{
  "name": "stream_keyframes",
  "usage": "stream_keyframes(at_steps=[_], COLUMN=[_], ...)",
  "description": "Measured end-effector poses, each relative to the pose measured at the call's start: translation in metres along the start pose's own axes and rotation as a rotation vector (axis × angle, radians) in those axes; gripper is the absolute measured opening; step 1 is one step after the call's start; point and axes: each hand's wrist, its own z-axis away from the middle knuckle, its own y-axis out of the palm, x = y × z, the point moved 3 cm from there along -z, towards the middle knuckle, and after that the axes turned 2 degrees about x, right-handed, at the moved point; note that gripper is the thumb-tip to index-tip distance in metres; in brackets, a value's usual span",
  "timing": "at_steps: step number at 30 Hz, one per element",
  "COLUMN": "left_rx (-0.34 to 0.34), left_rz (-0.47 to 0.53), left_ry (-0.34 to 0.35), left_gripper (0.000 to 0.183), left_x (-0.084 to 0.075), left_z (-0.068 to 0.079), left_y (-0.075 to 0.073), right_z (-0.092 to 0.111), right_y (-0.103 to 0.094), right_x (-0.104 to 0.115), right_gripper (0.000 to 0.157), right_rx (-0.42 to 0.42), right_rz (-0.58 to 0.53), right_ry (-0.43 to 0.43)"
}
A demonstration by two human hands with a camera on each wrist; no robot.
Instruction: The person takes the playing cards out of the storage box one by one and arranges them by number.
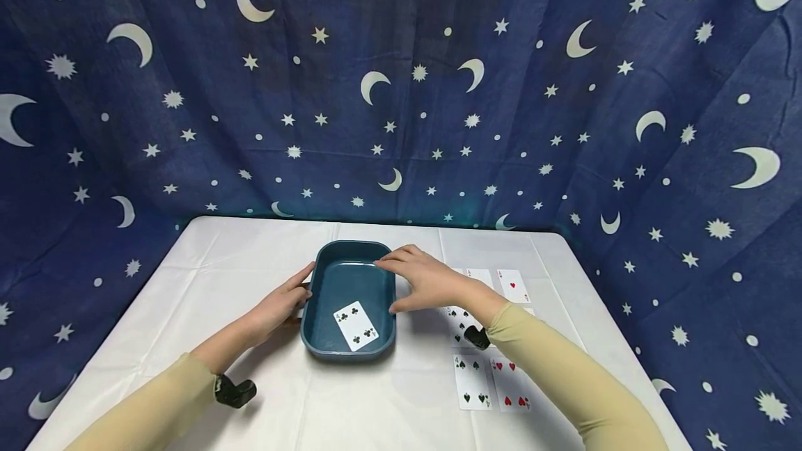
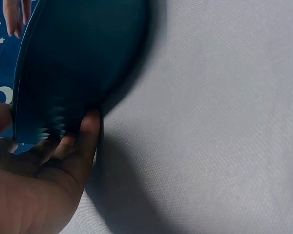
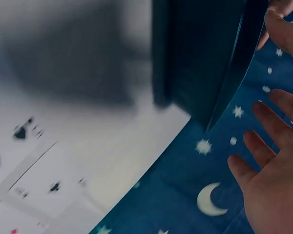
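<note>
A dark teal tray (image 1: 326, 284) with rounded corners is near the middle of the white table. Inside it a four of clubs (image 1: 356, 326) lies face up and askew. My left hand (image 1: 278, 308) grips the tray's left side; in the left wrist view the fingers (image 2: 90, 129) press the outer wall, with the thumb by the rim. At the tray's right side is my right hand (image 1: 429, 280), its fingers spread. The right wrist view shows those fingers (image 3: 271, 122) apart from the wall, with the thumb close to the rim.
Face-up playing cards lie in rows right of the tray, partly under my right forearm. Among them are an ace of hearts (image 1: 514, 286), a four of spades (image 1: 473, 383) and a four of hearts (image 1: 510, 395). A dark blue curtain (image 1: 401, 124) with moons and stars surrounds the table.
</note>
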Motion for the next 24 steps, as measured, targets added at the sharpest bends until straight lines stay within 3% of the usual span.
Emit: stream_keyframes(at_steps=[12, 24], left_rx=[0.007, 0.014], left_rz=[0.014, 0.016], left_ry=[0.012, 0.018], left_gripper=[0.072, 0.071], left_x=[-0.002, 0.000], left_z=[0.002, 0.001], left_y=[0.002, 0.001], right_z=[-0.031, -0.043], right_y=[0.022, 0.039], right_x=[0.033, 0.038], right_gripper=[0.090, 0.091], right_rx=[0.177, 0.265], right_rz=[0.092, 0.193], right_ry=[-0.080, -0.090])
